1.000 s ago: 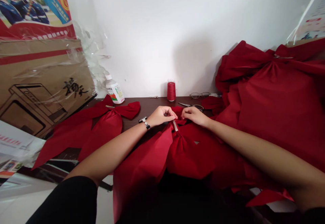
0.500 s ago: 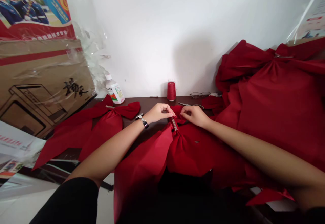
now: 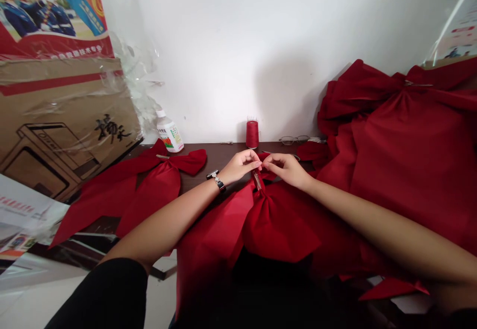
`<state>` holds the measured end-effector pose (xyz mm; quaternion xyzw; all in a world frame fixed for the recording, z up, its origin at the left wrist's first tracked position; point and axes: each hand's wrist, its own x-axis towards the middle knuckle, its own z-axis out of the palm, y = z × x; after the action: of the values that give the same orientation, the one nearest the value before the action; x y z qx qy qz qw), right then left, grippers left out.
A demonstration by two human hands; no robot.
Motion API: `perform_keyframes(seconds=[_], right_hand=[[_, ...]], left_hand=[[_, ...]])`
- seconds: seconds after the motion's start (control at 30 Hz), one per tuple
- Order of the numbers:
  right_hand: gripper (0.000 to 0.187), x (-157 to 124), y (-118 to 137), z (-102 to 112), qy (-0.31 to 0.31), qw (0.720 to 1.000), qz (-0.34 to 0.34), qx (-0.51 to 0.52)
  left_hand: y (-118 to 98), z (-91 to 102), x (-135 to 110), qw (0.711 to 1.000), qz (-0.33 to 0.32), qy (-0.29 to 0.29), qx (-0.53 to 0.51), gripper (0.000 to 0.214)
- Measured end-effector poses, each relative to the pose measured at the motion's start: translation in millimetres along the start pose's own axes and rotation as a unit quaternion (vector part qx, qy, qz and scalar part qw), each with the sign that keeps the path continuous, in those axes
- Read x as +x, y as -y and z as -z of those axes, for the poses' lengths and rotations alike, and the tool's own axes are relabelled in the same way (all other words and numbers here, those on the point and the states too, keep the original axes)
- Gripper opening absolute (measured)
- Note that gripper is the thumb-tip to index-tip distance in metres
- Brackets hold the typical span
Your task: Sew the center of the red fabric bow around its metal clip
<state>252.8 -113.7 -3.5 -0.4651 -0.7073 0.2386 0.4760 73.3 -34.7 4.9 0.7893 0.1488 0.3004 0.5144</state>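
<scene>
A red fabric bow (image 3: 279, 229) with long tails lies in front of me, gathered at a knot with a metal clip (image 3: 257, 181) along it. My left hand (image 3: 243, 165), wearing a watch (image 3: 216, 180) at the wrist, is closed in a pinch on the bow's gathered part just above the clip. Close beside it, my right hand (image 3: 286, 169) is also closed, thumb and forefinger pressed together. The fingertips of both hands nearly meet. Whatever the right fingers hold is too small to make out.
Behind my hands stand a spool of red thread (image 3: 252, 135) with pins in its top and a pair of glasses (image 3: 294, 140). Another clipped bow (image 3: 160, 185) and a white bottle (image 3: 170, 132) are at left, near a cardboard box (image 3: 67, 130). Red bows (image 3: 410, 145) pile up at right.
My right hand has come left, its fingertips now up against the left hand's. The left hand has shifted slightly right, and the bow's lower fabric has moved a little.
</scene>
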Motion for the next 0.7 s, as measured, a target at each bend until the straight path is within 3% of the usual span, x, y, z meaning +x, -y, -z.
perform_keyframes(seconds=[0.2, 0.47, 0.6, 0.7], right_hand=[[0.034, 1, -11, -10, 0.046, 0.994, -0.057, 0.079], [0.035, 0, -14, -17, 0.022, 0.987, -0.081, 0.136], [0.034, -1, -13, -19, 0.027, 0.984, -0.083, 0.153], [0.035, 0, -14, -17, 0.028, 0.985, -0.082, 0.148]], left_hand=[[8, -5.4, -2, 0.994, 0.045, -0.053, -0.088, 0.035], [10, -17.4, -4, 0.970, 0.107, -0.108, -0.188, 0.054], [13, -18.5, -3, 0.964, 0.109, -0.137, -0.202, 0.046], [15, -15.1, -2, 0.969, 0.131, -0.114, -0.176, 0.033]])
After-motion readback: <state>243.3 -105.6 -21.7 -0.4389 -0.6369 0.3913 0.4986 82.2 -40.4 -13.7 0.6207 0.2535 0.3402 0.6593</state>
